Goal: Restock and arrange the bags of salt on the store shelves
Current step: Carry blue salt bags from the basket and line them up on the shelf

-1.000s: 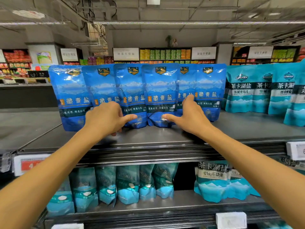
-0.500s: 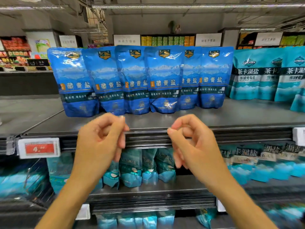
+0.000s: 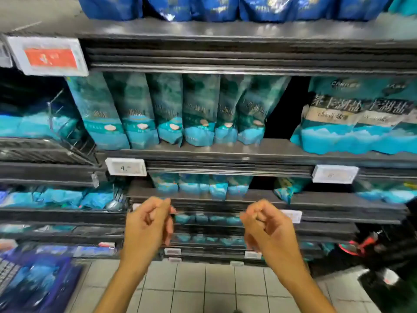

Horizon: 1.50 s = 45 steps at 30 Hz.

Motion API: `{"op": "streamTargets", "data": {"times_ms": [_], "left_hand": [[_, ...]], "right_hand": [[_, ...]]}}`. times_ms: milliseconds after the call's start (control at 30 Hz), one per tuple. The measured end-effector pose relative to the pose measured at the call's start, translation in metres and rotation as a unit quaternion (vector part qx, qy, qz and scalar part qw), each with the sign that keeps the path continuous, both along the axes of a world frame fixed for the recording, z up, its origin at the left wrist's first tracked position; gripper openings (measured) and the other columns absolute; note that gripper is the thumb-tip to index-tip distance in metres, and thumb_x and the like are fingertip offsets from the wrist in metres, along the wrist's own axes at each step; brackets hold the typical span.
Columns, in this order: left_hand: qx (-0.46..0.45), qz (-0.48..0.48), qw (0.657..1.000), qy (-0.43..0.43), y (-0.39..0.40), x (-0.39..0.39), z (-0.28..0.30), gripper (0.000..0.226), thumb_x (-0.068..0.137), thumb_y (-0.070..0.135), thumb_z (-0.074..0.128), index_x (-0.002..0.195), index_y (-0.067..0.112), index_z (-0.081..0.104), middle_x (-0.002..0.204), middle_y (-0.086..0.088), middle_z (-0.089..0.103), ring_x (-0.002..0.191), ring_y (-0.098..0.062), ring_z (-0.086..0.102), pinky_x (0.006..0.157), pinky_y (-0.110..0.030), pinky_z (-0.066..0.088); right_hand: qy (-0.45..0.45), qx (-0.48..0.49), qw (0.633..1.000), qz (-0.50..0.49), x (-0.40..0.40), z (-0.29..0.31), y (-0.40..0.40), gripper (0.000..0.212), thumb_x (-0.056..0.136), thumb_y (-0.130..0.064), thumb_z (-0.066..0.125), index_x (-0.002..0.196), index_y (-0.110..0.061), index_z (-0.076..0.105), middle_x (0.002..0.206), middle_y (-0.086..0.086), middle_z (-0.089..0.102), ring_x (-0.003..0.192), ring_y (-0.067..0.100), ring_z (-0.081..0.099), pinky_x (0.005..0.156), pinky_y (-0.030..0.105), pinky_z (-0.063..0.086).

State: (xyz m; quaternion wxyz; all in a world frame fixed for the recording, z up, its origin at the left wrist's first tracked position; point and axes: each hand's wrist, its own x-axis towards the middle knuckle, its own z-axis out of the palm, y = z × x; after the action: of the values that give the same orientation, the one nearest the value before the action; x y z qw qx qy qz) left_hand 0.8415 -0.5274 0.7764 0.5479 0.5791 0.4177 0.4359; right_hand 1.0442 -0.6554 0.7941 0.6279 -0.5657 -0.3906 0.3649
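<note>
1. At the far left edge of the second shelf I see a red price tag, and low on the floor at the left a blurred blue stack that may be spare stock; I cannot tell.
2. My left hand hangs in front of the lower shelves, fingers loosely curled, its grip released and holding nothing.
3. Above it, the row of teal salt bags stands upright along the front edge of the middle shelf, packed side by side. The blue salt bags sit on the top shelf, only their bottoms in view.
4. My right hand mirrors the left, loosely curled, touching no bag.
5. Right of a dark gap, wider teal bags fill the shelf's right end.
6. I judge I am between rows: the next move calls for picking a row to straighten or fetching fresh bags, perhaps for that gap.
</note>
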Motion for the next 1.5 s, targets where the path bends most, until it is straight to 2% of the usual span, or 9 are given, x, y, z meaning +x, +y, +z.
{"op": "streamTargets", "data": {"times_ms": [200, 400, 533, 600, 733, 900, 1067, 1300, 1500], "left_hand": [[-0.046, 0.051, 0.998, 0.003, -0.032, -0.032, -0.043, 0.040, 0.106, 0.019, 0.052, 0.069, 0.025, 0.066, 0.046, -0.001, 0.052, 0.035, -0.013, 0.044, 0.037, -0.015, 0.033], [-0.105, 0.142, 0.984, 0.016, -0.081, -0.059, -0.077, 0.032, 0.098, 0.032, 0.053, 0.070, 0.028, 0.066, 0.048, 0.000, 0.055, 0.037, -0.011, 0.046, 0.037, -0.016, 0.034], [-0.147, 0.228, 0.962, 0.028, -0.121, -0.068, -0.093, 0.037, 0.106, 0.021, 0.051, 0.072, 0.023, 0.065, 0.049, 0.000, 0.055, 0.038, -0.014, 0.046, 0.038, -0.018, 0.034], [-0.170, 0.278, 0.945, 0.039, -0.144, -0.072, -0.099, 0.033, 0.107, 0.018, 0.047, 0.078, 0.012, 0.062, 0.050, -0.002, 0.056, 0.039, -0.014, 0.047, 0.038, -0.020, 0.035], [-0.200, 0.366, 0.908, 0.041, -0.197, -0.084, -0.106, 0.033, 0.107, 0.015, 0.046, 0.082, -0.001, 0.060, 0.051, -0.005, 0.055, 0.040, -0.014, 0.047, 0.039, -0.021, 0.035], [-0.233, 0.502, 0.832, 0.021, -0.261, -0.111, -0.114, 0.032, 0.107, 0.014, 0.047, 0.080, 0.008, 0.063, 0.053, 0.000, 0.056, 0.044, -0.013, 0.050, 0.040, -0.019, 0.039], [-0.225, 0.624, 0.748, -0.008, -0.309, -0.138, -0.126, 0.031, 0.106, 0.015, 0.050, 0.079, 0.011, 0.064, 0.053, -0.002, 0.057, 0.042, -0.014, 0.050, 0.038, -0.020, 0.038], [-0.246, 0.719, 0.649, -0.046, -0.340, -0.198, -0.144, 0.030, 0.103, 0.026, 0.053, 0.081, 0.010, 0.064, 0.055, -0.003, 0.061, 0.043, -0.011, 0.052, 0.038, -0.018, 0.040], [-0.262, 0.733, 0.626, -0.048, -0.340, -0.295, -0.158, 0.023, 0.103, 0.016, 0.054, 0.084, 0.010, 0.065, 0.058, -0.002, 0.063, 0.045, -0.008, 0.053, 0.042, -0.017, 0.045]], "right_hand": [[0.000, -0.081, 0.997, -0.011, -0.016, -0.059, -0.046, 0.032, 0.095, -0.009, 0.063, 0.066, -0.006, 0.049, 0.055, 0.036, 0.040, 0.041, 0.017, 0.047, 0.045, 0.023, 0.041], [-0.014, -0.144, 0.989, 0.015, -0.026, -0.098, -0.079, 0.042, 0.096, -0.005, 0.062, 0.061, -0.019, 0.042, 0.057, 0.023, 0.034, 0.045, 0.022, 0.038, 0.043, 0.024, 0.037], [-0.038, -0.166, 0.980, 0.104, -0.034, -0.118, -0.080, 0.050, 0.095, 0.005, 0.060, 0.060, -0.026, 0.045, 0.054, 0.007, 0.037, 0.045, 0.019, 0.037, 0.046, 0.024, 0.036], [-0.054, -0.192, 0.966, 0.167, -0.038, -0.126, -0.075, 0.054, 0.094, 0.010, 0.060, 0.059, -0.030, 0.048, 0.055, -0.001, 0.041, 0.047, 0.017, 0.039, 0.050, 0.026, 0.038], [-0.065, -0.240, 0.924, 0.291, -0.049, -0.135, -0.063, 0.042, 0.094, 0.008, 0.058, 0.062, -0.016, 0.047, 0.055, 0.019, 0.039, 0.051, 0.021, 0.037, 0.055, 0.037, 0.035], [-0.097, -0.236, 0.876, 0.409, -0.092, -0.140, -0.042, 0.034, 0.099, -0.007, 0.060, 0.068, -0.006, 0.046, 0.053, 0.011, 0.039, 0.053, 0.020, 0.037, 0.054, 0.036, 0.034], [-0.124, -0.209, 0.832, 0.499, -0.167, -0.136, -0.016, 0.035, 0.099, -0.008, 0.058, 0.071, 0.006, 0.044, 0.058, 0.019, 0.038, 0.055, 0.020, 0.037, 0.053, 0.032, 0.033], [-0.127, -0.209, 0.793, 0.559, -0.295, -0.134, 0.015, 0.036, 0.099, -0.009, 0.059, 0.066, -0.006, 0.046, 0.052, 0.004, 0.040, 0.049, 0.017, 0.039, 0.049, 0.027, 0.039], [-0.112, -0.203, 0.777, 0.585, -0.406, -0.136, 0.030, 0.043, 0.103, -0.020, 0.054, 0.062, -0.013, 0.044, 0.056, 0.001, 0.042, 0.052, 0.017, 0.042, 0.049, 0.027, 0.040]]}}
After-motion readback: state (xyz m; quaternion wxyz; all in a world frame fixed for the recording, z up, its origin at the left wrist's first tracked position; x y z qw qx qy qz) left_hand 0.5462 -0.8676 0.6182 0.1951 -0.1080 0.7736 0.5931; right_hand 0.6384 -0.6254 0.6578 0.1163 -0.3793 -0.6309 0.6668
